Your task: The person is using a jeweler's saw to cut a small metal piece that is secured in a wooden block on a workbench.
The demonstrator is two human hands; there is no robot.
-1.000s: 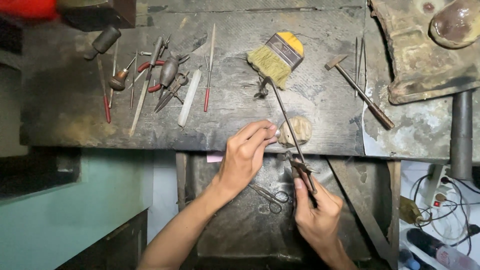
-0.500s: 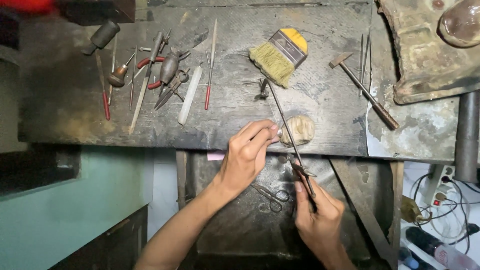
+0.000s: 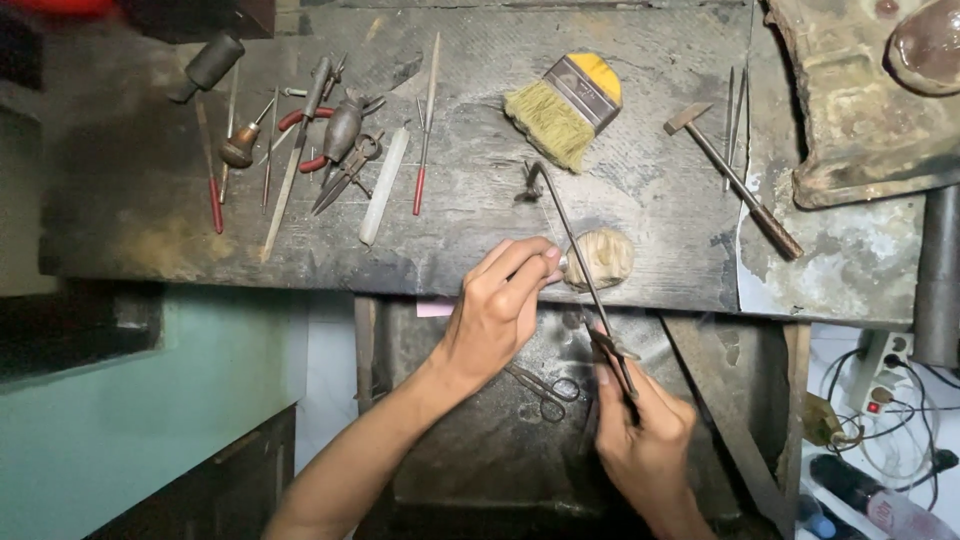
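Both hands work at the front edge of the dark wooden workbench. Left hand reaches in from lower left, wrist bent, thumb and forefinger pressed together on a tiny piece against the pale wooden bench peg — the piece itself is too small to make out. Right hand comes up from below, fingers wrapped around the handle of a jeweller's saw frame. Its long axis runs from the hand up and to the left, the hooked far end resting on the bench top near the yellow-handled brush. Below the bench edge a dark tray holds small scissors. Farther off lie a small hammer, a white file-like stick and red-handled pliers.
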